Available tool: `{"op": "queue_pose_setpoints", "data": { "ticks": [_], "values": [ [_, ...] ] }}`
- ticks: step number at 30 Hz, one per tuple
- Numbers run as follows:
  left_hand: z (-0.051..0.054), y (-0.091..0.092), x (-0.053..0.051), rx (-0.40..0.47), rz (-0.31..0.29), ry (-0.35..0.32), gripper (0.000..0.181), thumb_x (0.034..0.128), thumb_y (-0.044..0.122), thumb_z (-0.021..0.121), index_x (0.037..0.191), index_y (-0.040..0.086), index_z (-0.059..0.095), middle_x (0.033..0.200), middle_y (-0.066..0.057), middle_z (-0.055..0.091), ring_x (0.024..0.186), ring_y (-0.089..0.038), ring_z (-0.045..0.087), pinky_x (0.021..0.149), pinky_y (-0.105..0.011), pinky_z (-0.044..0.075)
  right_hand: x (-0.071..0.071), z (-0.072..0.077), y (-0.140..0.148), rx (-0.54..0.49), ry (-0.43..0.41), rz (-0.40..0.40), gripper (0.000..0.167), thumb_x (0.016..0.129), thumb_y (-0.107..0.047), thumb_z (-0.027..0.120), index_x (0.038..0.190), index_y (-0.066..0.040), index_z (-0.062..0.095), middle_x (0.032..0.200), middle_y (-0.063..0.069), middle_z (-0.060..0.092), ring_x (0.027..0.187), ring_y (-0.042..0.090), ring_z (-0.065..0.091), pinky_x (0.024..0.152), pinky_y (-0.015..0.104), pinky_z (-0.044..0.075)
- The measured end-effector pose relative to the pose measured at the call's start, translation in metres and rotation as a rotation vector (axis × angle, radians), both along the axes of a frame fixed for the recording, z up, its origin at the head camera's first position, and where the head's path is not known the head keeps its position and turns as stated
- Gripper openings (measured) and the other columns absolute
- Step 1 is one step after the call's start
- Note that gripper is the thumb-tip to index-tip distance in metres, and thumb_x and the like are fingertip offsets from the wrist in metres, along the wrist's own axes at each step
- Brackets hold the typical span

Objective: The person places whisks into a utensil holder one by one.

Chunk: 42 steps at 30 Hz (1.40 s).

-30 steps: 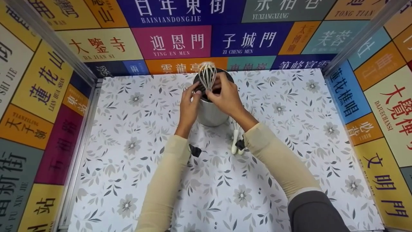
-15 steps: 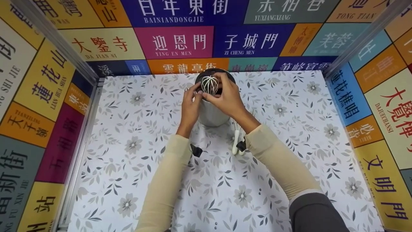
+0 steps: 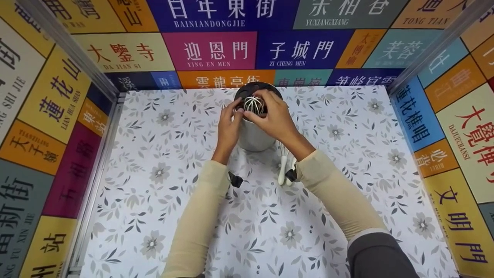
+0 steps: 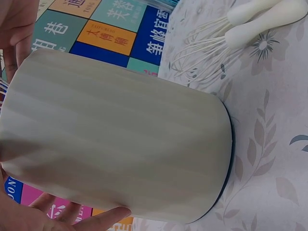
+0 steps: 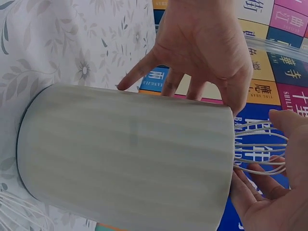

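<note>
Where both hands (image 3: 229, 127) (image 3: 277, 119) converge, the whisk (image 3: 253, 102) (wires (image 5: 260, 145) up) sits between.

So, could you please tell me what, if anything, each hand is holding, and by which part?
The right hand holds a whisk by its wires; the left hand grips the pot by its side, near the top.

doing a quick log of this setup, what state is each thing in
Pale grey cylindrical container: upright on the floral-patterned white tabletop
Whisk with white wires: wire loops up at the container's mouth, handle hidden
Two white-handled wire whisks: lying beside each other on the tabletop
Left hand: holding the container's side near its rim
Right hand: fingers and thumb around the upright whisk's wires
</note>
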State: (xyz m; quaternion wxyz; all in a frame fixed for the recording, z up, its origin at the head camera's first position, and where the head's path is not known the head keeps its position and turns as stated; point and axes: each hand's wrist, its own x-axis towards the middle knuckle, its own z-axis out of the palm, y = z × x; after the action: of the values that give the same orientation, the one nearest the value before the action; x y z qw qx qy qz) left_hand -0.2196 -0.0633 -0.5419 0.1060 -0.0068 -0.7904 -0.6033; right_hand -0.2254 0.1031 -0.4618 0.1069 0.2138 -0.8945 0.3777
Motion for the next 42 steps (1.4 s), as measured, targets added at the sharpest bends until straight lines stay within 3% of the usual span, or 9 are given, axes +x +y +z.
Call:
{"op": "queue_pose_setpoints", "data": {
  "ticks": [6,12,19,23,28,33,38,42],
  "values": [
    [0.000,0.001,0.000,-0.016,-0.008,-0.001,0.041,0.1072,0.038,0.049,0.146,0.027,0.056,0.140,-0.007,0.054,0.112,-0.020,0.051,0.098,-0.043,0.043,0.000,0.000,0.002,0.079,0.028,0.025,0.060,0.091,-0.048,0.074,0.134,-0.011,0.058,0.127,0.011,0.064,0.120,0.028,0.061,0.104,0.045,0.048],
    [-0.001,0.001,0.001,-0.004,-0.015,-0.011,0.041,0.1073,0.038,0.049,0.147,0.028,0.056,0.140,-0.007,0.053,0.112,-0.021,0.050,0.098,-0.043,0.043,0.001,0.002,0.006,0.079,-0.025,0.037,0.069,0.087,-0.050,0.078,0.138,-0.011,0.054,0.130,0.011,0.061,0.119,0.028,0.061,0.102,0.045,0.049],
    [0.000,0.002,-0.001,-0.011,-0.008,0.005,0.041,0.1066,0.035,0.051,0.146,0.026,0.057,0.139,-0.006,0.055,0.112,-0.020,0.052,0.100,-0.042,0.042,0.010,0.012,0.020,-0.093,-0.147,0.026,0.078,0.085,-0.051,0.080,0.144,-0.010,0.050,0.129,0.010,0.060,0.111,0.024,0.066,0.088,0.036,0.058],
    [0.001,0.002,-0.002,-0.018,0.003,0.028,0.040,0.1058,0.030,0.053,0.145,0.022,0.059,0.133,-0.008,0.057,0.110,-0.020,0.052,0.101,-0.040,0.041,0.015,0.018,0.036,-0.193,-0.172,-0.013,0.073,0.087,-0.048,0.079,0.142,-0.010,0.052,0.130,0.011,0.061,0.112,0.023,0.067,0.087,0.035,0.059],
    [0.000,0.001,-0.002,-0.001,0.013,0.010,0.040,0.1048,0.029,0.053,0.144,0.023,0.060,0.127,-0.008,0.057,0.108,-0.018,0.050,0.100,-0.039,0.040,0.021,0.020,0.063,-0.265,-0.176,-0.072,0.061,0.089,-0.044,0.077,0.138,-0.015,0.055,0.127,0.009,0.066,0.109,0.020,0.070,0.087,0.040,0.059],
    [-0.001,-0.001,-0.002,0.002,0.015,0.001,0.040,0.1047,0.030,0.053,0.144,0.024,0.060,0.131,-0.007,0.056,0.108,-0.019,0.050,0.100,-0.038,0.041,0.030,0.006,0.091,-0.288,-0.189,-0.134,0.052,0.093,-0.037,0.074,0.136,-0.015,0.055,0.123,0.005,0.068,0.107,0.020,0.070,0.086,0.037,0.058],
    [-0.001,0.000,-0.002,-0.008,0.019,-0.001,0.041,0.1043,0.032,0.053,0.144,0.025,0.060,0.133,-0.007,0.056,0.108,-0.019,0.050,0.099,-0.039,0.041,0.039,-0.023,0.114,-0.398,-0.273,-0.176,0.050,0.096,-0.028,0.072,0.138,-0.010,0.052,0.123,0.015,0.066,0.104,0.029,0.071,0.080,0.033,0.061],
    [0.000,0.000,-0.001,-0.002,0.021,-0.004,0.041,0.1040,0.032,0.054,0.144,0.025,0.060,0.128,-0.008,0.056,0.107,-0.018,0.049,0.097,-0.039,0.041,0.044,-0.047,0.127,-0.468,-0.349,-0.241,0.050,0.097,-0.029,0.070,0.137,-0.008,0.050,0.120,0.018,0.066,0.097,0.025,0.073,0.077,0.037,0.061]
  ]
}}
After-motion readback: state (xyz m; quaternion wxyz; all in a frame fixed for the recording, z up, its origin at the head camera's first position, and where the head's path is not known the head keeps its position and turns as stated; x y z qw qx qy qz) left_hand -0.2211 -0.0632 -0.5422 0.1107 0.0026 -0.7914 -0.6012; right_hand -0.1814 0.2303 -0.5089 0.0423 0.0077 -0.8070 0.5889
